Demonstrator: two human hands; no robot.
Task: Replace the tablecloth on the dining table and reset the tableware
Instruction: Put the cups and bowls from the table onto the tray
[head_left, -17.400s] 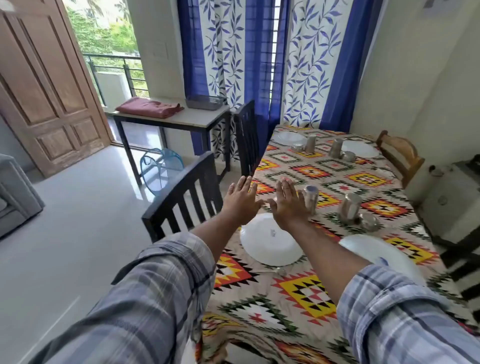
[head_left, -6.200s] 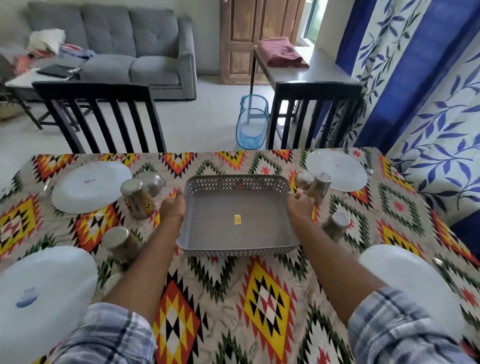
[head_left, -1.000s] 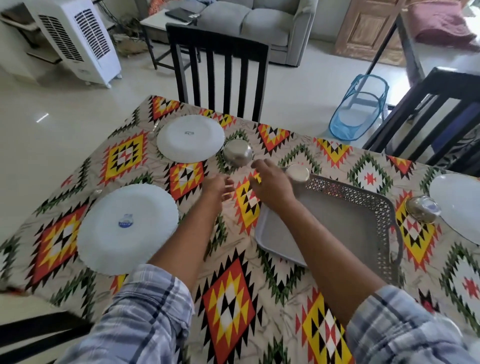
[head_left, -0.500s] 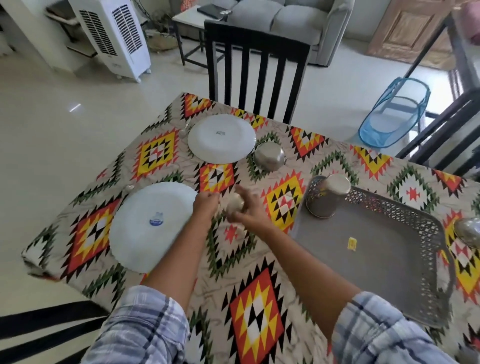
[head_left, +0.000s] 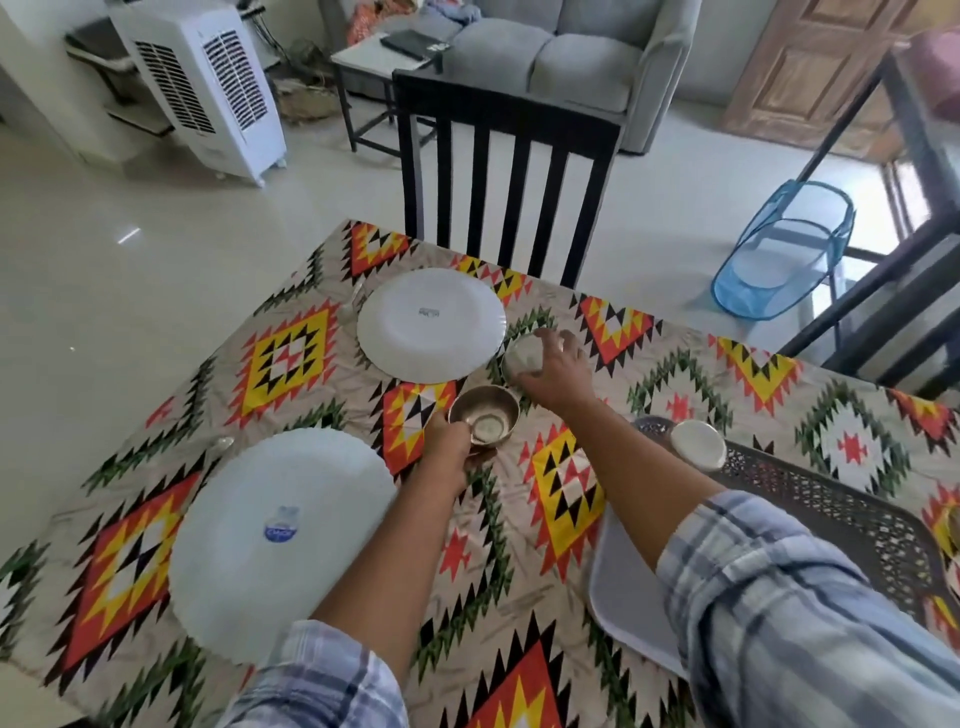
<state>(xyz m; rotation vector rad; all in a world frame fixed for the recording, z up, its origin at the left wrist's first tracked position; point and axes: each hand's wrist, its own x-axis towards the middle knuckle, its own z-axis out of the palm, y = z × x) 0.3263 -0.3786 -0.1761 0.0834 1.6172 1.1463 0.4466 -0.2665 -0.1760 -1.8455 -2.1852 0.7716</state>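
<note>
- Your left hand (head_left: 451, 451) has the near bowl (head_left: 484, 422), fingers curled on its side wall and rim, mouth up. It looks lifted just off the cloth (head_left: 563, 499), but I can't swear to that.
- Your right hand (head_left: 558, 370) is draped over the far bowl (head_left: 523, 356) from above, fingers bent round it. It reads as a grip, but the hand hides the bottom edge, so I can't tell if the bowl has left the cloth.
- The two bowls are near each other, and the far bowl is just beside the right edge of the far plate (head_left: 431, 325).
- The bit that matters: the tray (head_left: 810, 488) lies to the right of both hands and a little closer to you. So both bowls travel the same way — right and back.
- Your right hand is the nearer one to the tray, and its forearm runs between your left hand and the tray. I'd send the right first, otherwise the left has to cross over that arm.
- Bowls are round, so there's no long axis to line up.
- A cup (head_left: 697, 444) already stands mouth down in the tray's far left corner — the corner closest to your hands. Aim past it onto the bare tray floor or you'll probably clink it.
- The near plate (head_left: 280, 540) and the far plate are both on the cloth, so I'd call this early in the clearing.
</note>
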